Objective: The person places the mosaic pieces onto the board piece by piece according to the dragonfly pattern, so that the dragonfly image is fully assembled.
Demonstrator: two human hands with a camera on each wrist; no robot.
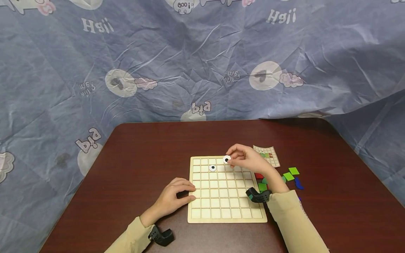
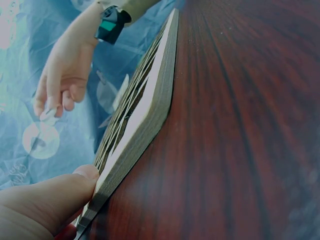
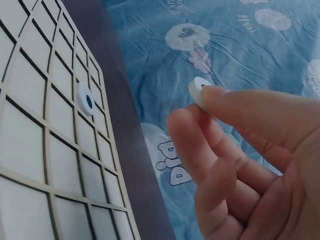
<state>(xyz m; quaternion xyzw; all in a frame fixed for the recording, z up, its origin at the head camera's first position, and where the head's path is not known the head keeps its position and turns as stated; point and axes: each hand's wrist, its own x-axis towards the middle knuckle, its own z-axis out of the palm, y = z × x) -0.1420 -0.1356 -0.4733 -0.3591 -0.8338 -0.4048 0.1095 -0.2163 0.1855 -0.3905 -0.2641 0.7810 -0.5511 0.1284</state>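
A pale wooden grid board [image 1: 221, 200] lies on the dark table. One white disc with a dark centre [image 1: 212, 167] sits in a cell near the board's far edge, also seen as the placed disc [image 3: 86, 100]. My right hand [image 1: 245, 159] pinches a second white disc [image 1: 226, 160] above the board's far right cells; the held disc [image 3: 199, 89] shows between thumb and fingertips. My left hand [image 1: 175, 196] rests on the board's left edge, the thumb [image 2: 60, 197] pressed against its side [image 2: 150, 110].
A small pattern card [image 1: 267, 154] lies to the right of the board. Green, red and blue tiles [image 1: 289, 175] are scattered beside my right forearm. A patterned blue cloth [image 1: 190, 63] hangs behind the table [image 1: 142, 147].
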